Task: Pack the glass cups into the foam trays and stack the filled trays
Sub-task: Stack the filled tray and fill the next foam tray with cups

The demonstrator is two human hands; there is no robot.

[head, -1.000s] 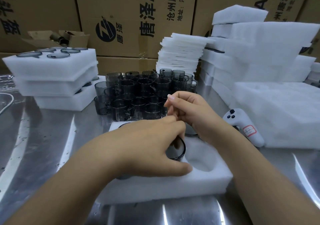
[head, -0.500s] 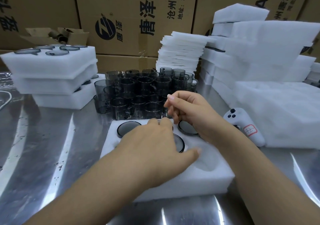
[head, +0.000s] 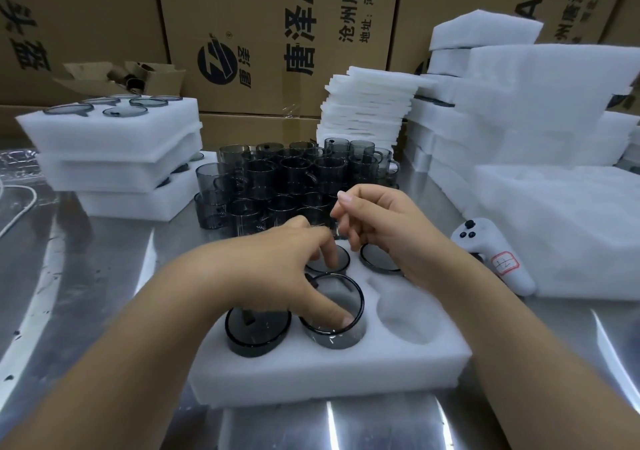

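Note:
A white foam tray (head: 346,377) lies in front of me on the steel table. Two grey glass cups (head: 375,261) sit flush in its back holes. Two more stand partly raised in the front-left (head: 258,337) and front-middle (head: 337,337) holes, and the front-right hole (head: 405,314) is bare. My left hand (head: 273,269) reaches over the tray with its thumb hooked inside the front-middle cup's rim. My right hand (head: 381,228) hovers over the tray's back edge, fingers loosely curled, nothing in them. A cluster of several loose cups (head: 294,179) stands behind the tray.
Filled foam trays (head: 114,151) are stacked at the left. Thin foam sheets (head: 367,110) are piled behind the cups, and thick foam blocks (head: 540,131) fill the right. A white controller (head: 491,255) lies right of the tray. Cardboard boxes (head: 277,34) line the back.
My left hand has drawn back from lying flat over the tray; the two front cups now show raised, with the thumb in the middle one. My right hand has hardly moved.

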